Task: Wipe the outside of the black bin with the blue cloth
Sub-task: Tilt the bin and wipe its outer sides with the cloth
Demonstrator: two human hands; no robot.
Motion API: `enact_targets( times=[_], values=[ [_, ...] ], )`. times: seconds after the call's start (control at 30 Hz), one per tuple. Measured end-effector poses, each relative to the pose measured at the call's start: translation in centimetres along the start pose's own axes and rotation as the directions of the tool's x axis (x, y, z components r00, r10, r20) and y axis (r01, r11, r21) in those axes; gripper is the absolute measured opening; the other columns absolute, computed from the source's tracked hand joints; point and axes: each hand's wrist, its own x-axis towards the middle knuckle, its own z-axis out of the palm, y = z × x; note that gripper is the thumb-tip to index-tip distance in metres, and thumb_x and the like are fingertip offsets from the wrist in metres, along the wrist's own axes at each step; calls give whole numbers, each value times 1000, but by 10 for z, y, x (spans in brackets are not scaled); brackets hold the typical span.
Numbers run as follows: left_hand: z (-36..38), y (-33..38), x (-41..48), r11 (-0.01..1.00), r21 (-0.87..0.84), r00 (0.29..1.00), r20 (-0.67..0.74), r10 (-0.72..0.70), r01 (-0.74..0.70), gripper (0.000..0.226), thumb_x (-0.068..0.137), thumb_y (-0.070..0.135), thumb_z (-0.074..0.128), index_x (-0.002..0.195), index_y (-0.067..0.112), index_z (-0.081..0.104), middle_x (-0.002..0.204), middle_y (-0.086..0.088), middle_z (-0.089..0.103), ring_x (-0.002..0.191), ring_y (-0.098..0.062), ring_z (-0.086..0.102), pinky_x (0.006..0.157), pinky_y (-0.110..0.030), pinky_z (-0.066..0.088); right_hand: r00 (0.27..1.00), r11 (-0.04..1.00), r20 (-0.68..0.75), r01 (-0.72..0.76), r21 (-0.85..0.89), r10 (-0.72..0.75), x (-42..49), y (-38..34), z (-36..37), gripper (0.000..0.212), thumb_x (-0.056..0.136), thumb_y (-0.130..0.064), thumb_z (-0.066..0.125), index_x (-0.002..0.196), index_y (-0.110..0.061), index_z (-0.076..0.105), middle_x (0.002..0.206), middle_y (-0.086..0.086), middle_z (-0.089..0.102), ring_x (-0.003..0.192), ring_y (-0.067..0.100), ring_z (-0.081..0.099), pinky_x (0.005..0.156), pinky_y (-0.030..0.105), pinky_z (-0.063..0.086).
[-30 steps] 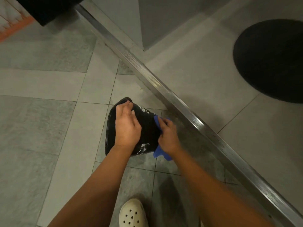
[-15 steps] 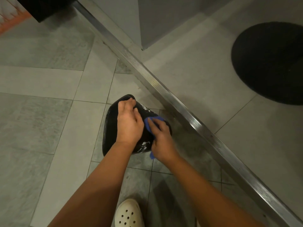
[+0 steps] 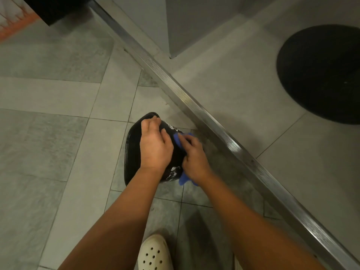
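The black bin (image 3: 132,152) lies tipped on the grey tiled floor, glossy, with white foam smears on its upper side. My left hand (image 3: 154,145) grips the bin from above, fingers curled over its far edge. My right hand (image 3: 192,156) presses the blue cloth (image 3: 184,179) against the bin's right side; the cloth shows above my fingers and below my wrist, the rest hidden under the hand.
A metal threshold strip (image 3: 224,133) runs diagonally just right of the bin. Beyond it lies a round black mat (image 3: 321,75). A dark cabinet corner (image 3: 58,8) is at top left. A white clog (image 3: 155,252) stands below the bin.
My right hand slid the cloth up onto the bin's side, then slightly back down and right. My left hand kept its grip on the bin.
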Motion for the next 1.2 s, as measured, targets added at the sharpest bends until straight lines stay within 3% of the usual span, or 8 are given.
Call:
enact_targets(
  times=[0.13,0.33,0.5,0.63,0.7,0.8,0.93,1.2],
  values=[
    [3,-1,-1,994,63,995,45,92,-95,34,90,5,50,123,-1,52,123,-14,50,115,-19,45,96,-2,21,986,984,-9,-167,-58,167,-3,12,-4,66,77,8,46,140,-12,37,137,15,36,126,29,33,109,30,26],
    [2,-2,2,998,39,999,11,51,-51,33,90,1,48,123,-4,51,126,-16,46,106,-4,39,85,12,18,999,999,3,36,11,-36,-9,-6,2,53,86,-4,47,138,-13,40,136,13,37,121,5,33,104,8,18],
    [-3,-8,4,998,29,997,40,61,-63,33,88,0,48,121,-4,52,122,-16,47,108,-19,51,87,9,22,983,979,8,-184,-84,185,-7,13,-3,70,76,11,49,141,-12,33,141,15,31,130,27,27,108,25,20],
    [-1,-8,4,997,14,997,36,70,-70,33,88,-3,48,120,-6,52,122,-18,48,109,-15,48,87,10,22,999,997,-2,-38,-67,38,-23,-6,4,64,83,4,51,142,-14,31,145,11,27,129,14,24,107,16,14],
    [-3,-10,2,998,20,998,36,57,-58,32,88,-3,47,120,-6,52,122,-19,47,106,-10,45,86,10,21,1000,999,10,22,-50,-22,-17,-12,8,65,85,5,51,143,-15,30,147,10,25,131,14,25,111,20,18],
    [-6,-13,0,999,13,999,25,44,-45,32,88,-5,47,120,-6,51,120,-19,47,106,-15,48,86,9,24,996,994,53,-73,-79,78,-2,-2,6,69,83,9,46,145,-15,25,152,9,21,140,23,18,114,29,13],
    [-4,-11,-4,998,1,997,44,60,-60,34,89,-4,47,122,-5,50,122,-16,46,107,-10,45,87,10,23,967,964,18,-251,-84,254,-8,7,0,68,83,9,45,145,-9,23,151,11,23,139,26,20,110,23,12],
    [-3,-7,-3,997,-11,996,47,80,-80,34,88,-7,47,121,-6,50,123,-19,45,106,-6,40,88,10,21,984,982,51,-168,-81,172,1,5,-4,66,82,11,42,143,-8,27,151,11,26,140,26,20,111,22,10]
  ],
)
